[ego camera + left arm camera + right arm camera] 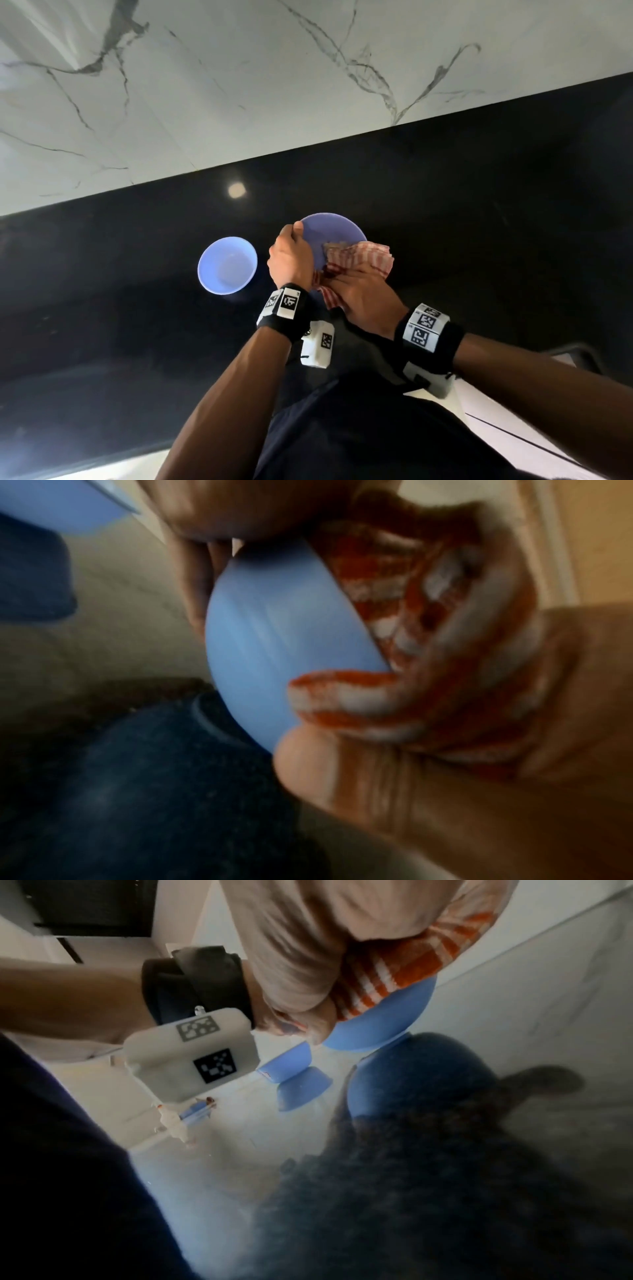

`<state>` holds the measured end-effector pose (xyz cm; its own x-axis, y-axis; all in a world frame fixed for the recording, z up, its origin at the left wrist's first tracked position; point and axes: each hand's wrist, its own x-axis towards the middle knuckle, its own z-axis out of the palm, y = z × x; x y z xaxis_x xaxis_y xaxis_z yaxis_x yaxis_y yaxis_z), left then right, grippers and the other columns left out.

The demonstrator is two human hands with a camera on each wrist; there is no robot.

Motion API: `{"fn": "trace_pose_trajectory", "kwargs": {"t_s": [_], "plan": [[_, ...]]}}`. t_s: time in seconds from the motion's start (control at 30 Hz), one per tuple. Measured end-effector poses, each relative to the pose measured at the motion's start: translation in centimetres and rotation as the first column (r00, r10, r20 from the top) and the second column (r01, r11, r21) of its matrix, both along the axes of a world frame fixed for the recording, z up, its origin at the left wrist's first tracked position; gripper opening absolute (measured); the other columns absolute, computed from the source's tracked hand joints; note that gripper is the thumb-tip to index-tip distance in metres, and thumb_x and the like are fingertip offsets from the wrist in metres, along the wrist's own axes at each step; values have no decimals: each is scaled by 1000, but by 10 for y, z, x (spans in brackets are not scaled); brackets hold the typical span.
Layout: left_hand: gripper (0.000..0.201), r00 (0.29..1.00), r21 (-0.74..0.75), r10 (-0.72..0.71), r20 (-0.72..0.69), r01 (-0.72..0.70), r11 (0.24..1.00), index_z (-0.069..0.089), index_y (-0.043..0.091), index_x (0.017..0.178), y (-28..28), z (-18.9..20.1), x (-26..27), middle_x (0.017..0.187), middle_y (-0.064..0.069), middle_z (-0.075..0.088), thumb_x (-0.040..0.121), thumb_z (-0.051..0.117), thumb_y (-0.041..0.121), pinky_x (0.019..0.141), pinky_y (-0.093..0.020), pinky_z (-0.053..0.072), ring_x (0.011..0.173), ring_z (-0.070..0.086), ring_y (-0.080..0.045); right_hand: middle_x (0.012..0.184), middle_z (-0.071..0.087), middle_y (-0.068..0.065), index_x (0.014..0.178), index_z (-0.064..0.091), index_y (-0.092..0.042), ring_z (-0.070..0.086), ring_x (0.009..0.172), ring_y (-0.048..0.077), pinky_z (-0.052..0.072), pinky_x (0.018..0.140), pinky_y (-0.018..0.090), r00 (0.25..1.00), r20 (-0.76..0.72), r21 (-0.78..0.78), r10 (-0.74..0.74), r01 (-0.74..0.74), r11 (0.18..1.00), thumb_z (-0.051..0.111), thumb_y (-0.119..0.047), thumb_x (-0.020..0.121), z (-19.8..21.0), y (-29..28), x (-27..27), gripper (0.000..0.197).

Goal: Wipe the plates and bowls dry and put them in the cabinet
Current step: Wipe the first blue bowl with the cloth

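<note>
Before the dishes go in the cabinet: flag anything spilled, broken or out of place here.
Nothing stands out. The left hand grips the blue plate, the right hand wipes it with the striped cloth, and the blue bowl sits upright.

plate (337,229): smooth matt blue plastic
bowl (227,265): same smooth plastic
cloth (359,260): woven red-and-white fabric
counter (479,212): glossy black stone

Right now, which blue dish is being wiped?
The blue plate held in both hands, checked cloth against it; the blue bowl sits untouched on the counter.
</note>
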<state>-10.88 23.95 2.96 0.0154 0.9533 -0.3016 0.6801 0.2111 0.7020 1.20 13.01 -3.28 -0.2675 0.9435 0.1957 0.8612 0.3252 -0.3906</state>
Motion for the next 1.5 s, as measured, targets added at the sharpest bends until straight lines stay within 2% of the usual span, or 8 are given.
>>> {"fn": "trace_pose_trajectory", "kwargs": {"t_s": [0.23, 0.33, 0.5, 0.63, 0.87, 1.1, 1.4, 1.5], "plan": [[42, 898, -110, -410, -161, 397, 911, 66, 21, 128, 25, 6, -11, 129, -18, 68, 107, 44, 50, 98, -44, 43, 122, 58, -44, 121, 74, 1, 120, 73, -19, 65, 119, 21, 35, 111, 32, 936, 193, 22, 294, -304, 952, 73, -7, 81, 15, 8, 54, 42], [47, 883, -97, -438, -170, 427, 899, 67, 20, 127, 25, 3, -8, 128, -22, 67, 109, 38, 51, 99, -47, 44, 120, 59, -47, 138, 63, -6, 134, 60, -29, 51, 136, 19, 36, 116, 37, 923, 204, -302, 327, -258, 917, 63, -50, 92, 36, 14, 61, 47], [46, 922, -69, -363, -131, 357, 932, 65, 19, 131, 14, -4, -9, 131, -21, 66, 111, 35, 47, 98, -45, 41, 122, 56, -48, 97, 72, -7, 77, 64, -19, 61, 99, 20, 41, 108, 36, 960, 162, -466, 230, -131, 875, 22, -62, 104, 68, 20, 48, 66], [47, 942, -73, -316, -115, 309, 948, 64, 14, 133, 10, -4, -13, 134, -23, 64, 112, 34, 43, 99, -44, 41, 125, 55, -47, 98, 74, 9, 108, 69, -14, 68, 97, 29, 48, 88, 36, 876, 379, -537, 297, -53, 842, 27, -43, 109, 68, 34, 33, 51], [49, 952, -116, -289, -101, 278, 954, 62, 14, 137, 11, -3, -11, 138, -25, 61, 111, 33, 45, 104, -44, 40, 128, 52, -48, 162, 35, -1, 155, 39, -22, 27, 152, 20, 13, 126, 38, 936, 203, -543, 287, -137, 829, 26, -45, 107, 66, 49, 13, 55], [44, 970, -142, -234, -59, 224, 964, 64, 16, 135, 4, -10, -13, 137, -23, 63, 111, 37, 42, 101, -43, 42, 127, 55, -47, 69, 65, 9, 62, 68, -11, 58, 68, 31, 46, 71, 36, 876, 482, -496, 22, 252, 831, 62, -23, 83, 64, 49, -6, 24], [43, 981, -165, -193, -33, 185, 969, 64, 16, 135, 4, -16, -14, 136, -21, 64, 110, 38, 40, 99, -41, 44, 126, 57, -45, 152, 51, -2, 145, 55, -22, 39, 146, 20, 28, 121, 37, 936, 321, -485, 148, 28, 874, 41, -34, 105, 46, 48, 6, 44], [44, 982, -174, -185, -39, 175, 969, 63, 16, 137, 3, -14, -13, 137, -20, 63, 111, 38, 42, 100, -41, 43, 127, 56, -45, 134, 65, 10, 125, 68, -12, 58, 129, 30, 48, 91, 36, 894, 436, -515, 101, 156, 843, 36, -26, 101, 58, 47, -5, 43]]}}
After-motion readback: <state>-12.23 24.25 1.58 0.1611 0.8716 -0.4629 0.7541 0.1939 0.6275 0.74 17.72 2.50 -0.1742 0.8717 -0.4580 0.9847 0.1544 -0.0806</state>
